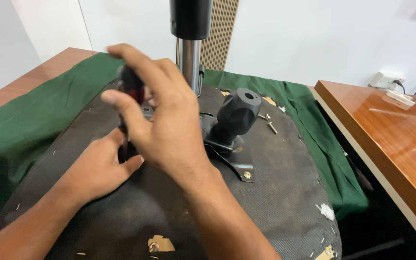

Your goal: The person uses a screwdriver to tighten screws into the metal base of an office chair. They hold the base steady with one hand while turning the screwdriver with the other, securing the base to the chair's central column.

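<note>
- A green cloth (pixel 20 125) covers the table (pixel 49 67), and an upturned chair seat (pixel 275 192) lies on it.
- A metal column (pixel 190 58) rises from the seat's far middle; a black knob (pixel 239 113) sits just right of it.
- The right hand (pixel 164 120) arches over the seat, fingers curled around a dark screwdriver handle (pixel 132 84).
- The left hand (pixel 97 166) rests flat on the seat, its fingers pinching the tool's lower part (pixel 123 129).
- Loose screws (pixel 269 123) lie far right.

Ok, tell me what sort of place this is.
Probably an office or workroom used for furniture repair: an upturned chair seat lies on a green cloth over a wooden table, loose screws beside its black knob.
</note>
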